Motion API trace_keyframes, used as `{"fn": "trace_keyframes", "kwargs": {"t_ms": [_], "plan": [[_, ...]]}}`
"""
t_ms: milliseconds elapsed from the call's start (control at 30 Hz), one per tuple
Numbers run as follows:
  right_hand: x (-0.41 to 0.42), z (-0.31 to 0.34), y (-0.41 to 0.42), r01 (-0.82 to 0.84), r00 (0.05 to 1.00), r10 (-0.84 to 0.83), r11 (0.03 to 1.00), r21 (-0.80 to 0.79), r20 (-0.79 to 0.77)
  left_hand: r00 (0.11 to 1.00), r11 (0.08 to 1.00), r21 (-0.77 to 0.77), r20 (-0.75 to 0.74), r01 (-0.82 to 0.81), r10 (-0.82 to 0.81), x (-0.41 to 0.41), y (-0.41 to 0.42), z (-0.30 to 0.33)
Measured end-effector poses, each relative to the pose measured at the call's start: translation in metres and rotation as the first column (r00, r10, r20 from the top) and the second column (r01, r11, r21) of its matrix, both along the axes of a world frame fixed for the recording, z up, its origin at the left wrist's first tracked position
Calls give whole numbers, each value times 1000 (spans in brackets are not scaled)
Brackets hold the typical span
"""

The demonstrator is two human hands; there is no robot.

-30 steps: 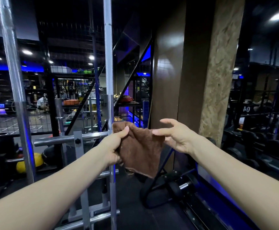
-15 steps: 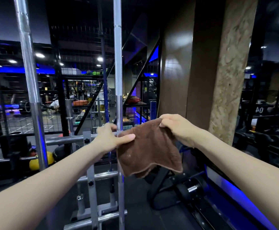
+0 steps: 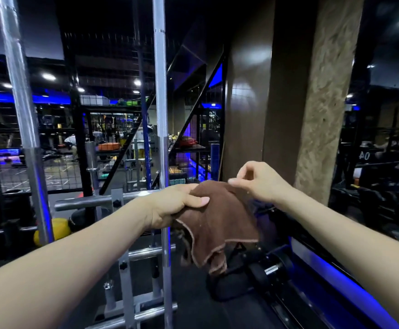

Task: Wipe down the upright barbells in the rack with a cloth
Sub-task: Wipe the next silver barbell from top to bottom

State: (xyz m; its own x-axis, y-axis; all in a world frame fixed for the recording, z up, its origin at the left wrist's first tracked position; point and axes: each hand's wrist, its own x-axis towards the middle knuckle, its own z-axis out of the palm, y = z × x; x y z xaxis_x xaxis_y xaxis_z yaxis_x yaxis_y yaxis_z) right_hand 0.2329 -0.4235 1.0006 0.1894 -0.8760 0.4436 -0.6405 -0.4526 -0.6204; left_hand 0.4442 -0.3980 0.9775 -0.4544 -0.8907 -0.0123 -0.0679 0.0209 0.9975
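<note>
Now bunched in the left hand [image 3: 174,207]: a brown terry cloth [image 3: 220,224], soft and limp, loose corners drooping below the fist. Left grip closed round the cloth, thumb pressed flat on top of the fold. Right hand [image 3: 258,181] just beside the cloth's upper edge, thumb and forefinger nearly pinched together — holding nothing, as far as can be told, though the fingertips may brush the fabric. Close behind the left hand, the nearest upright barbell [image 3: 161,115] — a slim chrome shaft, knurled in bands, standing in the steel rack [image 3: 120,203]. Further left, a second, thicker upright barbell [image 3: 25,110].

Judged handling: cloth light and floppy, best wadded into the palm and wrapped round the shaft. Bar stiff, heavy, smooth between the knurled bands and likely slippery; better wiped in place than lifted.
</note>
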Motion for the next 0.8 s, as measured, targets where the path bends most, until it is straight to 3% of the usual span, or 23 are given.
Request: {"fn": "trace_keyframes", "kwargs": {"t_ms": [67, 133, 233, 333, 400, 467, 533, 600, 700, 800], "plan": [[1, -1, 4, -76, 997, 77, 997, 28, -31, 992, 997, 9, -99, -72, 73, -3, -10, 5], [6, -1, 10, -197, 978, 205, 967, 163, -37, 983, 995, 1, -156, -97, 96, -5, -18, 13], [14, 3, 10, -391, 920, 356, 867, 309, 166, 986, 997, -48, -160, -60, 52, -7, -23, 29], [19, 15, 0, -467, 873, 379, 833, 299, 307, 996, 979, -189, -57, -74, 64, 1, -25, 54], [22, 24, -9, -491, 854, 382, 817, 303, 353, 956, 892, -395, 100, -217, 277, 10, -25, 73], [29, 36, -18, -540, 806, 396, 797, 270, 440, 877, 766, -483, -6, -424, 481, 19, -28, 84], [41, 50, -27, -578, 735, 409, 795, 184, 541, 869, 814, -306, -161, -494, 468, 22, -25, 86], [58, 68, -38, -604, 664, 416, 789, 116, 621, 908, 910, -135, -216, -392, 359, 19, -18, 89], [84, 93, -56, -658, 614, 479, 750, 71, 628, 867, 894, -154, -360, -420, 345, 24, -30, 107], [107, 117, -76, -643, 655, 532, 766, 25, 537, 772, 818, -159, -467, -552, 430, 43, -50, 143]]}}
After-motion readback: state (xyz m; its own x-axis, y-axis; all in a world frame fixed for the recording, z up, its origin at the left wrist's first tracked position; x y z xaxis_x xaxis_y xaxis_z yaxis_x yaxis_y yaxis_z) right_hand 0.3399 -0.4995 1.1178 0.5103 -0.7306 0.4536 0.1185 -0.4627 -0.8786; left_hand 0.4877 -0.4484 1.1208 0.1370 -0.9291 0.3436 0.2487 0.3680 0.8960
